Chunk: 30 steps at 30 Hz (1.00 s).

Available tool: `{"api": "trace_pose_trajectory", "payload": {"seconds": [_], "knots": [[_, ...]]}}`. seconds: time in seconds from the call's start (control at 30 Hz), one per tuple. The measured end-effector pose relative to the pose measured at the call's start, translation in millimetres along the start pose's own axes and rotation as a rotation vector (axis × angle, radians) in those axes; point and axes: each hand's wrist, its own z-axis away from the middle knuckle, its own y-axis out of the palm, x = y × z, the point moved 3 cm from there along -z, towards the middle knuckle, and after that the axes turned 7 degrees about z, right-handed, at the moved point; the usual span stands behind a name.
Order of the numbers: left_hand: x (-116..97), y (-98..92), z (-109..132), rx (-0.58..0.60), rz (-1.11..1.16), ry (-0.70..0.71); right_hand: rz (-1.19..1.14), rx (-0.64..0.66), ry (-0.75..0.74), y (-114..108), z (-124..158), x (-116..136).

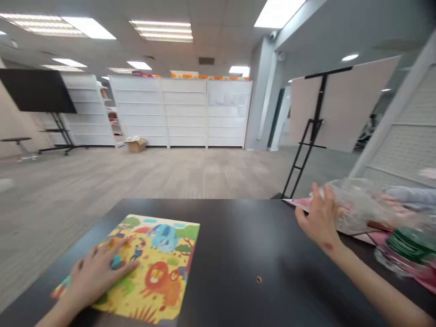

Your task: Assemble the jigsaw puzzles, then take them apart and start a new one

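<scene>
My left hand point(93, 274) lies flat with fingers spread on a colourful animal jigsaw puzzle point(155, 268), which sits on the black table point(235, 254) at the front left. My right hand point(320, 218) is stretched out to the right, fingers extended against a clear crinkled plastic bag point(357, 204) at the table's right edge. The bag and that hand are smeared by motion, so whether the fingers grip the plastic is unclear.
Pink sheets point(368, 236) and a green-and-pink stack point(408, 250) lie at the right. A small hole point(259, 279) marks the tabletop. Beyond stand a black easel with a board point(315, 122), white shelving point(180, 111), a cardboard box point(136, 144) and a screen on a stand point(37, 91).
</scene>
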Motion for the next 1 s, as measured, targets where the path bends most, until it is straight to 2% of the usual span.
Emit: {"api": "trace_pose_trajectory", "payload": {"seconds": [0.03,0.1,0.17,0.2,0.23,0.3,0.37,0.5,0.57,0.7,0.8,0.9,1.0], "knots": [[-16.3,3.6,4.0,0.056,-0.047,-0.008,-0.1,0.09,-0.145,6.3,18.8,23.5],[-56.9,12.9,15.6,0.125,-0.065,-0.007,-0.263,0.393,-0.329,20.4,56.6,66.3],[-98.1,22.7,29.1,0.178,-0.013,0.05,-0.309,0.694,-0.377,34.0,85.6,97.9],[-116.1,26.9,34.3,0.208,0.035,0.121,-0.303,0.798,-0.382,40.2,94.0,108.6],[-131.3,29.8,37.0,0.217,0.091,0.204,-0.291,0.85,-0.381,45.8,97.5,115.8],[-152.6,33.4,31.4,0.198,0.187,0.366,-0.274,0.839,-0.393,54.9,92.7,121.8],[-165.2,36.4,11.5,0.148,0.235,0.468,-0.276,0.762,-0.417,61.4,80.6,120.3],[-180.9,46.2,-38.7,0.091,0.242,0.562,-0.294,0.686,-0.434,71.6,64.8,112.8],[-185.3,51.8,-52.6,0.084,0.242,0.612,-0.313,0.66,-0.422,75.0,63.6,111.0],[-183.6,61.1,-59.1,0.069,0.247,0.649,-0.402,0.635,-0.367,74.4,62.8,110.8],[-180.1,64.2,-59.6,0.054,0.254,0.633,-0.5,0.669,-0.337,68.8,59.2,112.1],[-180.0,60.5,-60.3,0.018,0.335,0.654,-0.567,0.695,-0.298,65.0,55.7,110.0],[-180.0,50.6,-60.1,-0.049,0.464,0.7,-0.592,0.637,-0.199,65.0,53.9,103.3]]}}
